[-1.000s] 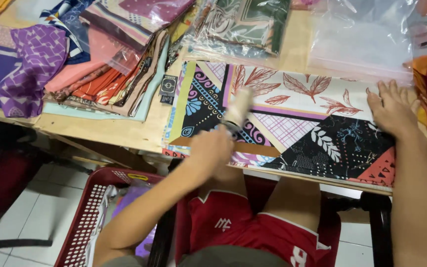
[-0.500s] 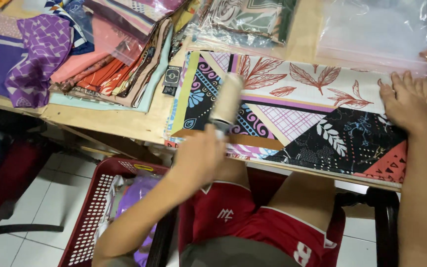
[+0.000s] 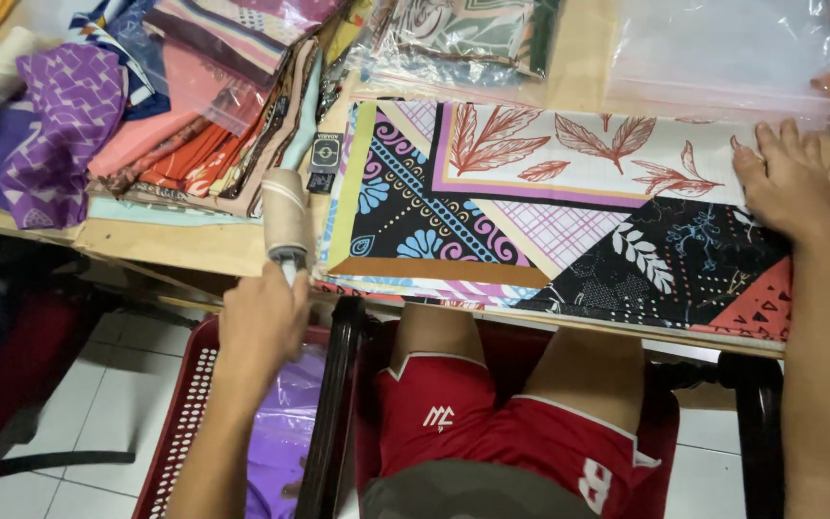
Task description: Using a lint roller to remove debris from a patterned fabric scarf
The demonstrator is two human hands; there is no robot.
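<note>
My left hand (image 3: 263,322) has its grip closed on the handle of a lint roller (image 3: 286,215), whose roll lies at the left edge of the patterned folded cloth (image 3: 569,211). My right hand (image 3: 788,183) lies flat and open on the cloth's far right side. The cloth rests on a wooden worktop (image 3: 184,245) beside stacked fabrics (image 3: 194,125) and plastic bags (image 3: 713,48). Below, a red basket (image 3: 184,404) stands on white floor tiles (image 3: 98,423).

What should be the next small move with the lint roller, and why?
Probably roll the lint roller rightward onto the patterned cloth. The left hand holds its handle with the roll at the cloth's left edge, resting mostly on the wooden table, while the right hand lies flat on the cloth's far right end, which should keep it from sliding.
</note>
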